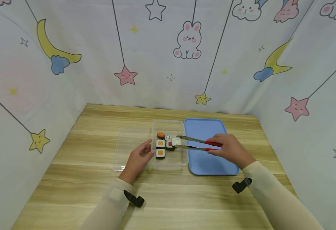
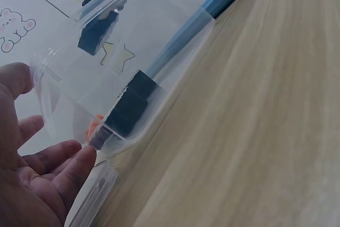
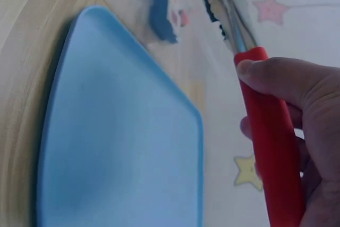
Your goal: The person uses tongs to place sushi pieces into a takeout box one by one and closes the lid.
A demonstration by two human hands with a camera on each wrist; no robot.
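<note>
Working over the wooden worktop, I take the clear plastic box as my landmark. Just right of it, touching its wall, lies the blue tray, bare and close, so a piece lifted out would need only a short carry. Left of the box lies its clear lid. My left hand rests with relaxed, open fingers against the box's left wall, which I judge steadies it against the pull of the tongs. My right hand reaches in from over the tray, its grip curled round the red handles of the tongs. Their metal tips are clamped on a white sushi piece inside the box, beside four other sushi rolls.
</note>
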